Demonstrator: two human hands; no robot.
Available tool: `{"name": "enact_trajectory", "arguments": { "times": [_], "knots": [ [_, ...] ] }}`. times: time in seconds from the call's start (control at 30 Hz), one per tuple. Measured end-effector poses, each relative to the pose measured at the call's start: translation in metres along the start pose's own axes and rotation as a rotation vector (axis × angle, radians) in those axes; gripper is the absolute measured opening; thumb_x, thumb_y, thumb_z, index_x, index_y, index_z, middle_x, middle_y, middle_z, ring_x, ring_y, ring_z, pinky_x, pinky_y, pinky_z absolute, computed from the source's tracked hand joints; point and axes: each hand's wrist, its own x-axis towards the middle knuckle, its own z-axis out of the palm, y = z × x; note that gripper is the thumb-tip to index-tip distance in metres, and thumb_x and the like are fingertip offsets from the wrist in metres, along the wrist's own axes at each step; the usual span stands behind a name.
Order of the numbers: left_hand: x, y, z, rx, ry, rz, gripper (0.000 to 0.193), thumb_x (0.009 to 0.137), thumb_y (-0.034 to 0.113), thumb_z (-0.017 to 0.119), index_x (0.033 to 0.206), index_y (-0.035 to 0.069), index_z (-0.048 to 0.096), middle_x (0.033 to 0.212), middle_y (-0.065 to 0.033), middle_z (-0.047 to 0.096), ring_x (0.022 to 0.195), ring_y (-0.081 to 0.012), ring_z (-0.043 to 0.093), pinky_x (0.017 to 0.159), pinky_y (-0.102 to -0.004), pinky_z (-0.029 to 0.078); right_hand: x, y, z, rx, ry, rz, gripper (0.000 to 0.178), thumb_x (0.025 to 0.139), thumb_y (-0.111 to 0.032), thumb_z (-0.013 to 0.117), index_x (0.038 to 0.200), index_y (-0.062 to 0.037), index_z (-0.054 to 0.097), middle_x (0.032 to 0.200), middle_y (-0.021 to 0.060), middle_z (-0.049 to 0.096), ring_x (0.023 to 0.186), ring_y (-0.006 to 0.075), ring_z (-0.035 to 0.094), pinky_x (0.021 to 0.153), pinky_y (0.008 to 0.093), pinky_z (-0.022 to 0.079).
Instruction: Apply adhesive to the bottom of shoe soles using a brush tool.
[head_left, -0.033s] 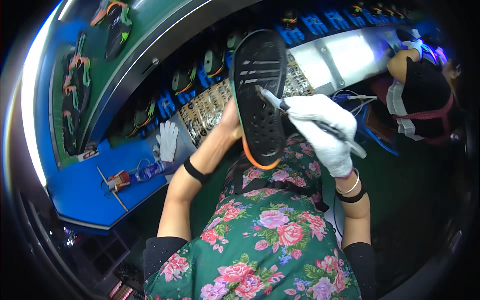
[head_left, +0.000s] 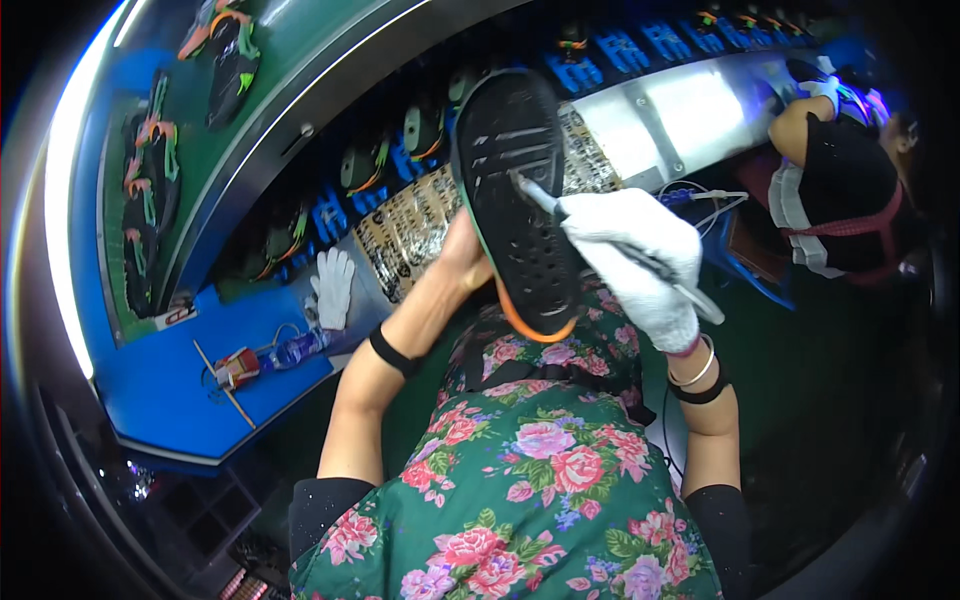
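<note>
In front of me a black shoe sole (head_left: 520, 230) stands on end, its grooved, hole-dotted face up and its edge green and orange. My left hand (head_left: 465, 250), bare, grips its left side; the fingers are mostly hidden behind the sole. A white knit glove covers my right hand (head_left: 640, 260). Pinched in it is a small brush (head_left: 540, 196) with a pale ferrule and a grey handle end sticking out past the palm. The brown brush tip touches the sole's face just below the slanted grooves.
Beyond the sole runs a line carrying shoe parts on blue holders (head_left: 365, 165). A brown patterned strip (head_left: 405, 230) borders it. At left, a blue table (head_left: 160, 390) bears a white glove (head_left: 333, 285) and a bottle (head_left: 295, 348). Another person (head_left: 850, 180) works at far right.
The sole has tilted, its top end shifting left and its orange end slightly right. My gloved right hand and the brush have moved a little left.
</note>
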Motion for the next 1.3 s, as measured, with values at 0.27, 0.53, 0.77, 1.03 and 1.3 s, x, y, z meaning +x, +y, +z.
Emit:
{"name": "enact_trajectory", "arguments": {
  "times": [0.27, 0.53, 0.77, 1.03, 1.3],
  "knots": [
    [-0.04, -0.024, -0.033, 1.05, 0.169, 0.113, 0.044, 0.11, 0.026, 0.051, 0.147, 0.003, 0.05, 0.143, -0.0131, 0.06, 0.13, -0.028, 0.06, 0.114, -0.0503, 0.049, -0.014, -0.006, -0.001, -0.178, -0.11, -0.168, 0.026, 0.079, 0.0, 0.079, 0.104, -0.0052, 0.078, 0.106, 0.0133, 0.077, 0.094, 0.0311, 0.074, 0.083, 0.0392, 0.059],
    [-0.019, -0.028, 0.045, -0.211, 0.102, 0.106, 0.075, 0.098, 0.061, 0.057, 0.145, 0.002, 0.057, 0.147, -0.0217, 0.059, 0.132, -0.0343, 0.06, 0.117, -0.049, 0.042, -0.021, -0.023, -0.001, -0.235, 0.117, -0.133, 0.02, 0.079, 0.003, 0.082, 0.098, -0.0016, 0.078, 0.102, 0.0131, 0.079, 0.088, 0.0267, 0.075, 0.078, 0.0353, 0.06],
    [0.006, -0.058, 0.066, 0.003, 0.184, 0.174, 0.105, 0.081, 0.069, 0.071, 0.159, 0.007, 0.038, 0.158, -0.0258, 0.044, 0.145, -0.0416, 0.044, 0.12, -0.0616, 0.035, 0.0, -0.045, -0.012, -0.228, 0.042, -0.147, 0.025, 0.075, 0.004, 0.081, 0.099, -0.0018, 0.078, 0.104, 0.0138, 0.079, 0.09, 0.0272, 0.075, 0.08, 0.036, 0.059],
    [0.0, -0.07, 0.07, 0.051, 0.401, 0.128, 0.1, 0.091, 0.08, 0.052, 0.162, 0.012, 0.033, 0.163, -0.0174, 0.04, 0.146, -0.039, 0.044, 0.122, -0.0608, 0.033, -0.009, -0.024, -0.003, -0.426, -0.024, -0.158, 0.033, 0.081, 0.002, 0.076, 0.113, -0.0046, 0.078, 0.115, 0.0144, 0.077, 0.105, 0.0307, 0.074, 0.091, 0.0393, 0.057],
    [-0.006, -0.076, 0.039, 0.021, 0.267, 0.128, 0.085, 0.099, 0.07, 0.05, 0.159, 0.011, 0.039, 0.155, -0.0168, 0.052, 0.14, -0.0363, 0.053, 0.122, -0.0565, 0.036, 0.009, -0.038, 0.002, -0.27, -0.07, -0.308, 0.038, 0.088, -0.008, 0.072, 0.125, -0.0066, 0.073, 0.124, 0.0124, 0.074, 0.112, 0.0287, 0.071, 0.098, 0.0404, 0.055]
  ]
}}
